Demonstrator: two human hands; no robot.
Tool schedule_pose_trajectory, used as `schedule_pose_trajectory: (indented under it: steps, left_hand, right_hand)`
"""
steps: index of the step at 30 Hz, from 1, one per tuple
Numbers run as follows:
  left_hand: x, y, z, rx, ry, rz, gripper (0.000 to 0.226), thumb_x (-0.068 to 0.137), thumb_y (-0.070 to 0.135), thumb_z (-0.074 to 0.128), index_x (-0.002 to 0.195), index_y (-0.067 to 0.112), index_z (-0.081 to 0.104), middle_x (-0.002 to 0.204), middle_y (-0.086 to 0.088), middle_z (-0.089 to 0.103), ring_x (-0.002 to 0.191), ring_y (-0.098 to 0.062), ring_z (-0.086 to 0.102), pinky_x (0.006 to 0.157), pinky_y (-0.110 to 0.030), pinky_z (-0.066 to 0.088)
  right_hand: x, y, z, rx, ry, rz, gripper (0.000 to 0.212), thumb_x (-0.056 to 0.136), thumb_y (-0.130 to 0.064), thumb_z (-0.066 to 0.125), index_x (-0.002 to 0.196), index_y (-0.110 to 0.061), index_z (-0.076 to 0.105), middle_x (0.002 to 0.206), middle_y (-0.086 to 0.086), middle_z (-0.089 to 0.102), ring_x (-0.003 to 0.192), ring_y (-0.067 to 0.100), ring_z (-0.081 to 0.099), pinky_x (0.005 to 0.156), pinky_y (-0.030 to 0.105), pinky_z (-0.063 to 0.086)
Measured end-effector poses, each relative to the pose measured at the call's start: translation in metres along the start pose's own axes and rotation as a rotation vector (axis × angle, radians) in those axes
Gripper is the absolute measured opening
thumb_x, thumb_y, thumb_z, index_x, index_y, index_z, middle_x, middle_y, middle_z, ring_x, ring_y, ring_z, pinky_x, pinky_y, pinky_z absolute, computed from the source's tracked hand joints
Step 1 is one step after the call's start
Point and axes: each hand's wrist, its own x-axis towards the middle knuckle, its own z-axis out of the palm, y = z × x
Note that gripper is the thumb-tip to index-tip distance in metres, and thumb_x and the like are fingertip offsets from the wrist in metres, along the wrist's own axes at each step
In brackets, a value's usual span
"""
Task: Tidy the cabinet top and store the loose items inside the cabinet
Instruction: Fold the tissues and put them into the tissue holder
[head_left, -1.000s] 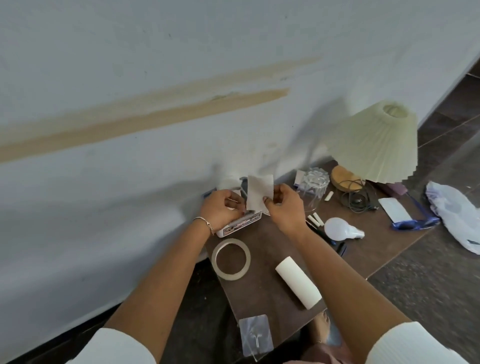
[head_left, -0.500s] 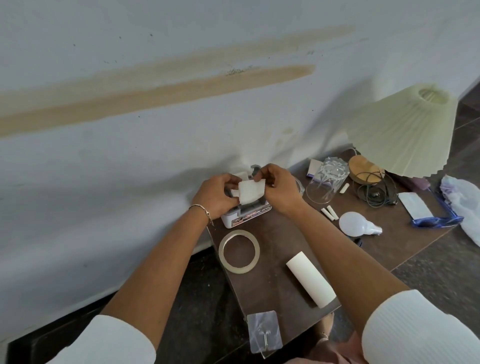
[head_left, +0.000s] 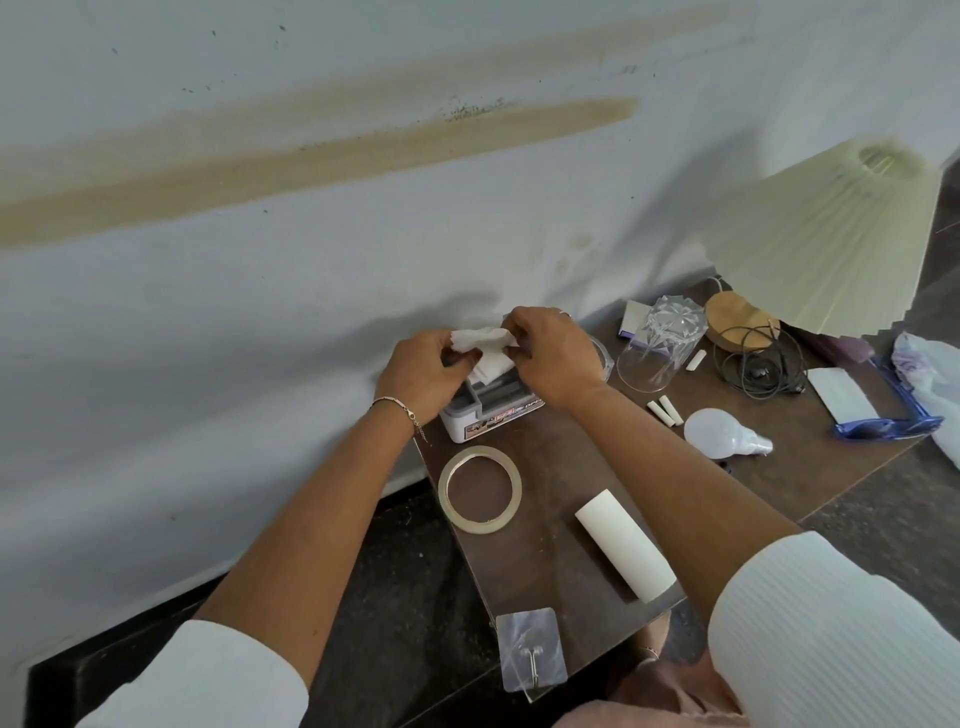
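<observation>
As tissue (head_left: 485, 347) hangs over box (head_left: 491, 415) | L hand (head_left: 421, 375) grip: curled, pinching it | R hand (head_left: 557, 358) grip: curled, pinching it too

Soft daylight comes from right of my grip, leaving a broad, diffuse shadow on the pale blue wall (head_left: 260, 338) left of it. The crumpled white tissue (head_left: 488, 358) I hold looks washed out. Far right, the pleated cream lampshade (head_left: 831, 234) blurs, its lower edge jagged.

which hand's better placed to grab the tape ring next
Left, likely. The tape ring lies just short of the left hand, beside that wrist; the right hand sits further over, toward the glass. Both pinch the white paper, so the left must release first.
</observation>
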Motion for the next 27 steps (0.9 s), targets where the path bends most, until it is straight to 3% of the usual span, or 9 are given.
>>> schedule_pose_trajectory:
  steps: [3, 7, 18, 24, 27]
  left_hand:
    - [-0.001, 0.0, -0.002, -0.011, 0.025, 0.0, 0.018, 0.085, 0.03, 0.063, 0.101, 0.025, 0.07, 0.097, 0.003, 0.073, 0.09, -0.015, 0.066, 0.08, -0.031, 0.053]
    - [-0.002, 0.001, -0.003, -0.031, 0.047, -0.012, 0.017, 0.082, 0.031, 0.066, 0.098, 0.028, 0.07, 0.093, 0.005, 0.073, 0.087, -0.013, 0.067, 0.081, -0.035, 0.055]
    - [-0.006, 0.005, -0.003, 0.026, 0.098, 0.021, 0.019, 0.085, 0.035, 0.064, 0.101, 0.026, 0.066, 0.09, 0.004, 0.071, 0.085, -0.016, 0.064, 0.076, -0.035, 0.054]
    - [-0.006, 0.006, -0.003, 0.091, 0.093, -0.009, 0.016, 0.081, 0.032, 0.065, 0.097, 0.031, 0.066, 0.09, 0.008, 0.071, 0.086, -0.015, 0.066, 0.077, -0.037, 0.055]
    - [-0.006, 0.009, -0.002, 0.096, 0.131, -0.015, 0.023, 0.08, 0.037, 0.066, 0.102, 0.028, 0.064, 0.09, 0.005, 0.071, 0.087, -0.019, 0.066, 0.076, -0.036, 0.055]
  right_hand:
    - [0.0, 0.0, -0.001, -0.084, 0.068, 0.007, 0.018, 0.087, -0.009, 0.06, 0.1, -0.019, 0.066, 0.102, 0.002, 0.067, 0.102, 0.026, 0.053, 0.079, 0.034, 0.041]
    - [-0.001, 0.0, 0.001, -0.151, 0.031, 0.004, 0.019, 0.087, -0.013, 0.06, 0.101, -0.023, 0.067, 0.105, 0.0, 0.068, 0.105, 0.025, 0.053, 0.087, 0.034, 0.037]
    - [-0.009, 0.003, 0.004, -0.179, 0.007, -0.032, 0.015, 0.09, -0.024, 0.059, 0.105, -0.02, 0.058, 0.092, 0.005, 0.068, 0.103, 0.029, 0.054, 0.087, 0.037, 0.033]
    - [-0.006, 0.002, 0.009, -0.288, 0.044, -0.083, 0.018, 0.085, -0.017, 0.063, 0.102, -0.022, 0.064, 0.102, 0.003, 0.064, 0.104, 0.028, 0.053, 0.087, 0.037, 0.033]
    - [-0.006, 0.003, 0.011, -0.327, 0.08, -0.066, 0.025, 0.085, -0.019, 0.062, 0.111, -0.019, 0.063, 0.107, 0.004, 0.062, 0.106, 0.03, 0.052, 0.087, 0.038, 0.033]
